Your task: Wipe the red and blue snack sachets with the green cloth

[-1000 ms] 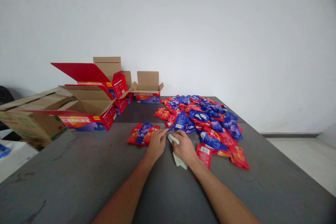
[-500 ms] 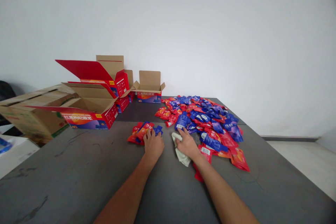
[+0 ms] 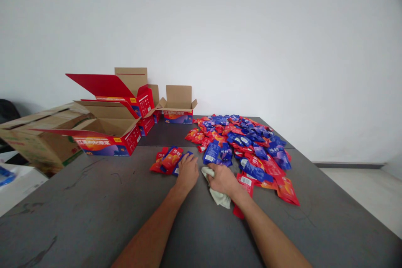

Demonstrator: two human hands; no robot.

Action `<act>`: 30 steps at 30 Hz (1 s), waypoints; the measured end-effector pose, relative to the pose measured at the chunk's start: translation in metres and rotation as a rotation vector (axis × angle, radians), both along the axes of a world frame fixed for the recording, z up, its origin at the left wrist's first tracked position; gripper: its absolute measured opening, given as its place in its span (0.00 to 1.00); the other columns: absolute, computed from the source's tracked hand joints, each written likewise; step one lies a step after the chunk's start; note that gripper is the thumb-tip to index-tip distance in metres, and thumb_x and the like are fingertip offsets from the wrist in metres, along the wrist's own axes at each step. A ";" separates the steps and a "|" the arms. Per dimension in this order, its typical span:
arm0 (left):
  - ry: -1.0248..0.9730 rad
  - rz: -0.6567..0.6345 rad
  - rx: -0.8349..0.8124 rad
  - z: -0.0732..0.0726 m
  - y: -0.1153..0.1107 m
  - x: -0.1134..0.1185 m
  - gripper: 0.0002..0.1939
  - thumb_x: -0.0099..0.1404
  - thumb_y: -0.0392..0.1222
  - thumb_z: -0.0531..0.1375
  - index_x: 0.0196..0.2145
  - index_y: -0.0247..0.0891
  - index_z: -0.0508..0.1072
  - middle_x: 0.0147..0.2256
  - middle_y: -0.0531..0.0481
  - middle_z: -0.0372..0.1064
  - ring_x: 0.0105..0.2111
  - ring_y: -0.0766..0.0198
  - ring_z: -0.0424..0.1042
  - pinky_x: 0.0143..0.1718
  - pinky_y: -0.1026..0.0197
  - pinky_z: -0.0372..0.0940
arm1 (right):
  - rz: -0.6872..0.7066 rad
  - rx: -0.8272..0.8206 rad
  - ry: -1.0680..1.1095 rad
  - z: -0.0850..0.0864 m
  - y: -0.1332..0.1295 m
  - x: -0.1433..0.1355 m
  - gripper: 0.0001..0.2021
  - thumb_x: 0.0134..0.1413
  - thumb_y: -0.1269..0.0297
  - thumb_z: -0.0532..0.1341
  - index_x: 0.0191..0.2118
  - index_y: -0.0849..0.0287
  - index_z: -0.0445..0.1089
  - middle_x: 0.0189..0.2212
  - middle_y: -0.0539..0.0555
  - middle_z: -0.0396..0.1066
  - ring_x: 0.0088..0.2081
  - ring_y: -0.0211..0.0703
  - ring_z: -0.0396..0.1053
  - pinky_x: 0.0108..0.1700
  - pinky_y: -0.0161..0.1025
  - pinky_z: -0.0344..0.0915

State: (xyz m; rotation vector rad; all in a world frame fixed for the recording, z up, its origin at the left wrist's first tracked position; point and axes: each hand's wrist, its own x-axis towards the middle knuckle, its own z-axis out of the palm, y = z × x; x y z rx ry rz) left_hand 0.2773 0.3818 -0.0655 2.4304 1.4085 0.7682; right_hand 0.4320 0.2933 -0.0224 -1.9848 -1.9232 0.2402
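Both bare forearms reach in over the dark grey worktop (image 3: pixel 78 209), and here on the near right a red pouch (image 3: pixel 246 184) lies flat, partly hidden by the right forearm. Just beside it, the right hand (image 3: pixel 223 179) has its grip closed on a pale cloth (image 3: pixel 221 199), one end poking out at the left, the rest trailing crumpled towards the near edge.

Over to the left hand (image 3: pixel 187 172), fingers curled down on a blue pouch (image 3: pixel 177 168); whether that grip pinches it or merely rests on it, one cannot tell. That pouch sits at the right end of a small overlapping row of pouches (image 3: pixel 171 158).

Just past the right hand, a barcoded blue pouch (image 3: pixel 211 153) lies at the edge of a big red-and-blue pouch heap (image 3: pixel 248 138), spreading far and right.

Far left, an open red printed carton (image 3: pixel 105 146) gapes beside a brown cardboard box (image 3: pixel 47 146); beyond, stacked red cartons (image 3: pixel 144 104), then a smaller-looking open carton (image 3: pixel 178 116) near the white wall (image 3: pixel 251 42).
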 end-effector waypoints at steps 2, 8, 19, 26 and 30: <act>-0.047 -0.047 -0.019 -0.003 0.002 0.001 0.22 0.69 0.35 0.48 0.55 0.38 0.74 0.58 0.41 0.69 0.62 0.50 0.59 0.62 0.46 0.54 | 0.038 -0.018 0.005 0.005 -0.005 -0.002 0.10 0.53 0.64 0.60 0.41 0.54 0.76 0.36 0.58 0.80 0.39 0.48 0.77 0.41 0.36 0.64; -0.094 -0.178 -0.075 -0.005 0.005 0.000 0.24 0.71 0.37 0.46 0.61 0.38 0.69 0.61 0.40 0.65 0.62 0.53 0.60 0.63 0.47 0.53 | 0.094 0.029 0.153 0.015 -0.011 -0.003 0.09 0.51 0.67 0.59 0.36 0.52 0.77 0.34 0.52 0.80 0.37 0.44 0.77 0.40 0.33 0.64; -0.025 -0.180 -0.101 0.001 -0.009 0.004 0.15 0.64 0.41 0.59 0.48 0.41 0.75 0.50 0.43 0.73 0.56 0.50 0.64 0.59 0.48 0.54 | -0.234 0.191 0.083 -0.004 0.004 0.003 0.15 0.56 0.67 0.58 0.48 0.53 0.74 0.42 0.56 0.78 0.44 0.49 0.74 0.44 0.38 0.65; -0.373 -0.146 -0.178 0.000 -0.010 0.007 0.27 0.52 0.27 0.59 0.51 0.36 0.69 0.50 0.41 0.68 0.52 0.54 0.67 0.55 0.53 0.60 | -0.118 0.211 0.083 -0.018 0.006 -0.003 0.13 0.56 0.68 0.59 0.46 0.54 0.75 0.43 0.57 0.77 0.45 0.48 0.73 0.47 0.39 0.66; -0.647 -0.105 -0.307 -0.003 -0.005 0.007 0.33 0.48 0.24 0.58 0.54 0.36 0.70 0.49 0.43 0.71 0.51 0.55 0.69 0.56 0.53 0.61 | -0.058 0.319 0.170 -0.021 0.008 -0.005 0.16 0.57 0.67 0.59 0.51 0.55 0.73 0.49 0.57 0.74 0.51 0.48 0.70 0.56 0.41 0.64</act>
